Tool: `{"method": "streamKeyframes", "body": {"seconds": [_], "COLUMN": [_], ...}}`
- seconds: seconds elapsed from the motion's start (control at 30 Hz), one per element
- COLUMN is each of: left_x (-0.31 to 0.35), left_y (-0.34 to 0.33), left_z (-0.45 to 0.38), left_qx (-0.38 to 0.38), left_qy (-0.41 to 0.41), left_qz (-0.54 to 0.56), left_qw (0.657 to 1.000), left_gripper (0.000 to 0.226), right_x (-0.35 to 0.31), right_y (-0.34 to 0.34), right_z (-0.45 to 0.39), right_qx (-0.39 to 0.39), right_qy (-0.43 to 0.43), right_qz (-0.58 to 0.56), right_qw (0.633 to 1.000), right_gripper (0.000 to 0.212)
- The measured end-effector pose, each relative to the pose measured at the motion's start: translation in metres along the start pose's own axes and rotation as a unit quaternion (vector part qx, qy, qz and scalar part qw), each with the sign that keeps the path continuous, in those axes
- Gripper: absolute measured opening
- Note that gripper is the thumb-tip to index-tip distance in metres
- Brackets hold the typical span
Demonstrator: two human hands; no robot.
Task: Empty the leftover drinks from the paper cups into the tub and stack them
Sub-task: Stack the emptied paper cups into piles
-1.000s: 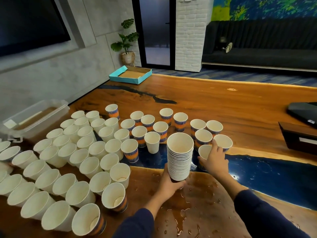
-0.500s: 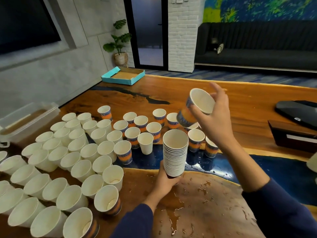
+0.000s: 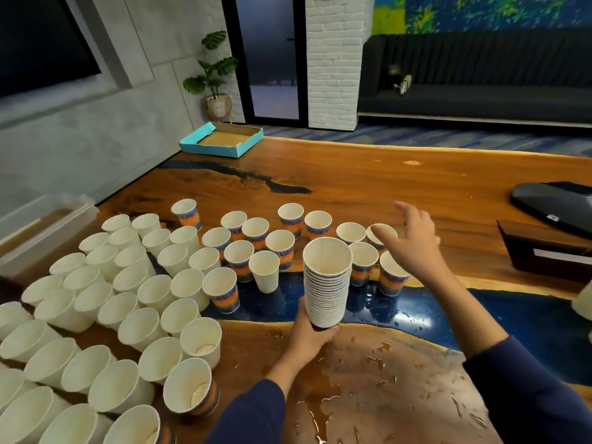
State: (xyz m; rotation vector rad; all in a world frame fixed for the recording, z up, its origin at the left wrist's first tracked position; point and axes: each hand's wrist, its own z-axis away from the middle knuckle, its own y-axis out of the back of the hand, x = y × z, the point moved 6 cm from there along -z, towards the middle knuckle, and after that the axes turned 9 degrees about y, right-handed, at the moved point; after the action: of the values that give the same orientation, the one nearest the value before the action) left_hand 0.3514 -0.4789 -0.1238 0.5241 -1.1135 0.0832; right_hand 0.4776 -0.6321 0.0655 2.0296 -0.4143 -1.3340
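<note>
half a second ago the right hand [image 3: 413, 243] held a printed cup tipped in the air above the stack; now that cup has left its fingers and the hand is spread open with nothing in it, above the printed cups [image 3: 362, 262] at the right end of the group. whether it touches one of them cannot be told. the stack [image 3: 326, 280] looks a rim taller, though the rims are too fine to count.

the left hand [image 3: 307, 341] grips the stack at its base, fingers and thumb curled round the lowest cups, holding it upright over the wet part of the table [image 3: 368, 187]. the stack stands between the two hands, just in front of the printed cups, and it hides part of the cups behind it from the camera.

a big crowd of white cups [image 3: 134, 299] fills the left side of the table, packed rim to rim; a few near ones show a little liquid at the bottom. the clear tub [image 3: 45, 225] sits at the far left edge with brown liquid in it, and the white cups stand between it and the hands. spilled drops and a puddle [image 3: 323, 395] lie on the wood near the person. a teal tray [image 3: 221, 141] lies at the far end, and a dark box [image 3: 544, 251] at the right edge.
</note>
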Motion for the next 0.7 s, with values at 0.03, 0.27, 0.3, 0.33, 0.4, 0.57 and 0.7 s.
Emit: {"method": "streamKeyframes", "body": {"seconds": [0.03, 0.27, 0.3, 0.33, 0.4, 0.57, 0.7], "left_x": [0.001, 0.008, 0.008, 0.009, 0.009, 0.010, 0.009], "left_y": [-0.001, -0.004, -0.005, -0.004, -0.004, -0.005, -0.006], "left_z": [-0.003, -0.020, -0.022, -0.024, -0.027, -0.033, -0.036], "left_qx": [-0.002, -0.009, -0.009, -0.007, -0.005, -0.008, -0.005], "left_qy": [0.004, 0.001, 0.002, 0.002, 0.000, -0.001, -0.001], "left_qz": [0.000, 0.015, 0.014, 0.013, 0.009, 0.004, 0.002], "left_qw": [1.000, 1.000, 1.000, 1.000, 1.000, 1.000, 1.000], "left_gripper": [0.081, 0.079, 0.080, 0.080, 0.079, 0.079, 0.080], "right_x": [0.021, 0.111, 0.116, 0.119, 0.124, 0.130, 0.111], "right_y": [-0.006, -0.057, -0.062, -0.067, -0.075, -0.079, -0.058], "right_z": [-0.006, -0.020, -0.020, -0.021, -0.021, -0.017, -0.020], "right_qx": [-0.015, -0.176, -0.182, -0.184, -0.182, -0.143, -0.100], "right_qy": [-0.033, -0.124, -0.122, -0.118, -0.110, -0.129, -0.128], "right_qz": [0.021, 0.134, 0.136, 0.136, 0.136, 0.138, 0.147], "right_qw": [0.999, 0.967, 0.966, 0.966, 0.968, 0.972, 0.976], "right_gripper": [0.069, 0.101, 0.104, 0.105, 0.100, 0.079, 0.080]}}
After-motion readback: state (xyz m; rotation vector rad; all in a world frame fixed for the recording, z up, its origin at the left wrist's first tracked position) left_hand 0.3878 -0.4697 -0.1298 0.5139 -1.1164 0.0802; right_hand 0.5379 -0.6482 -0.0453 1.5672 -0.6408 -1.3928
